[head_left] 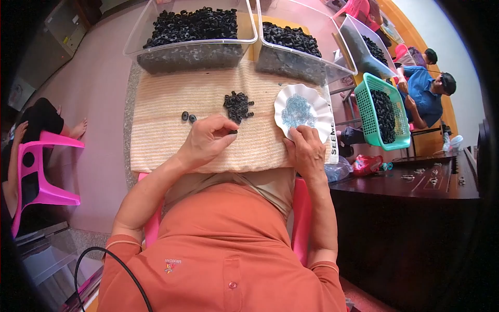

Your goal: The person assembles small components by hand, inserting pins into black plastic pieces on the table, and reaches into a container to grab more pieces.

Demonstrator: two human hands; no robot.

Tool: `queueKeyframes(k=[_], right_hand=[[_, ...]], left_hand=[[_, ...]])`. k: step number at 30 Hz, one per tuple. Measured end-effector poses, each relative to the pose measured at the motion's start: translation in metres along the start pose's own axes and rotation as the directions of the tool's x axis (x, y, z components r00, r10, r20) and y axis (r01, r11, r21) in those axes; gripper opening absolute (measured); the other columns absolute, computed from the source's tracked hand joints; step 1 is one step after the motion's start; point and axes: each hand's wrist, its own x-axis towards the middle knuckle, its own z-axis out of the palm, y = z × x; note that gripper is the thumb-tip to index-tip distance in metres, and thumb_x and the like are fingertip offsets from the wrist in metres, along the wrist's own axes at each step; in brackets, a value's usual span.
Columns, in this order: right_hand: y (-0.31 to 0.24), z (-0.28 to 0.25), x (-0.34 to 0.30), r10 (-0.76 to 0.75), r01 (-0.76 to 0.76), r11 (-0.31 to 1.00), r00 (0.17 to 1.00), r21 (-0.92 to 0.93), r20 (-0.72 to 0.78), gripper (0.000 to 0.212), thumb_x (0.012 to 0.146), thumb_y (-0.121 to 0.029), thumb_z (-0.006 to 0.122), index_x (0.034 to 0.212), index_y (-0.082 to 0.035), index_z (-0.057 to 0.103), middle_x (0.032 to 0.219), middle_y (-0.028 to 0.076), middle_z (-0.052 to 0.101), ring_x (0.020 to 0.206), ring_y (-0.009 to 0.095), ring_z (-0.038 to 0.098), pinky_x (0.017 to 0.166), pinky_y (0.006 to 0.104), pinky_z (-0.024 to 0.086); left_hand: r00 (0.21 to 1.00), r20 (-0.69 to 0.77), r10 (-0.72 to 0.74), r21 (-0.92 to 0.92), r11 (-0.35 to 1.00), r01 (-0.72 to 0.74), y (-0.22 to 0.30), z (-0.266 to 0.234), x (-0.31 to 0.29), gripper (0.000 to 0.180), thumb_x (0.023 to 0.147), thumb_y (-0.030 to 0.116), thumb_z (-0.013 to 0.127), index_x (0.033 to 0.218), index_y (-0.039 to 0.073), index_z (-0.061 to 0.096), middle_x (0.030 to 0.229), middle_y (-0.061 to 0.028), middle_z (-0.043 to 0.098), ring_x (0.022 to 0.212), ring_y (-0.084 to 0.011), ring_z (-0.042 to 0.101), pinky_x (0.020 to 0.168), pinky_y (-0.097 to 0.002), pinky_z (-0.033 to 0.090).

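Observation:
My left hand (208, 138) is closed in a pinch over the cloth, a small black part (233, 132) between thumb and forefinger. Just beyond it lies a loose pile of similar small black parts (238, 105). Two black oval rings (185, 116) rest to the left of that pile. On the right, a white plate with a wavy rim (323, 106) holds many tiny, pale blue, see-through pieces (297, 110). The bent fingers of my right hand (309, 151) reach over the plate's near rim to these pieces. Whatever is between those fingertips is hidden.
A striped cream cloth (166, 140) covers the table. Clear plastic bins (192, 56) of black parts line its far edge. At right are a green basket (400, 141) of black parts, a dark wooden surface (410, 182) and a person in blue (423, 93). A pink chair (39, 177) stands left.

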Motion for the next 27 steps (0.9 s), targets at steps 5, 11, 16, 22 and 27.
queueKeyframes(k=[5,11,16,22,27], right_hand=[[0.002,0.004,-0.003,-0.019,0.019,1.0,1.0,-0.001,-0.02,0.025,0.083,-0.014,0.077,0.105,-0.006,0.069,0.1,0.009,0.065,0.09,0.03,0.063,0.076,0.0409,0.054],[0.005,0.011,-0.009,-0.036,0.039,0.999,0.994,0.024,-0.1,0.022,0.081,-0.012,0.079,0.101,-0.006,0.07,0.097,0.009,0.066,0.088,0.03,0.064,0.072,0.0406,0.054],[0.006,0.012,-0.011,-0.047,0.051,0.998,0.991,0.028,-0.122,0.024,0.08,-0.009,0.079,0.102,-0.006,0.07,0.097,0.008,0.066,0.087,0.029,0.064,0.072,0.0399,0.055],[0.005,0.011,-0.01,-0.044,0.055,0.996,0.987,0.067,-0.153,0.02,0.08,-0.01,0.08,0.097,-0.006,0.071,0.094,0.008,0.066,0.086,0.029,0.064,0.07,0.0398,0.055],[0.004,0.011,-0.009,-0.038,0.06,0.992,0.981,0.109,-0.191,0.013,0.084,-0.01,0.078,0.093,-0.006,0.071,0.091,0.008,0.066,0.084,0.028,0.064,0.068,0.04,0.055]], left_hand=[[1.0,0.017,-0.011,0.014,1.0,0.011,0.001,0.0,-0.002,0.014,0.089,0.001,0.072,0.103,-0.002,0.071,0.095,-0.0095,0.068,0.088,-0.0145,0.068,0.078,-0.0277,0.056],[0.999,0.025,-0.02,0.01,1.0,0.02,0.001,0.0,-0.002,0.015,0.09,0.001,0.072,0.104,-0.002,0.071,0.096,-0.0094,0.068,0.088,-0.0142,0.068,0.078,-0.0275,0.056],[1.0,0.02,-0.009,0.009,1.0,0.009,0.0,0.001,-0.003,0.015,0.09,0.001,0.072,0.105,-0.002,0.071,0.096,-0.0089,0.068,0.088,-0.0138,0.068,0.078,-0.0272,0.055],[1.0,0.013,-0.028,-0.004,1.0,0.028,-0.002,0.001,-0.003,0.015,0.09,0.001,0.072,0.104,-0.002,0.071,0.096,-0.0084,0.068,0.087,-0.0132,0.067,0.077,-0.0265,0.054],[0.998,0.031,-0.062,-0.039,0.997,0.063,-0.003,0.0,-0.005,0.014,0.09,0.001,0.073,0.103,-0.003,0.071,0.102,-0.005,0.066,0.091,-0.01,0.062,0.079,-0.0237,0.05]])
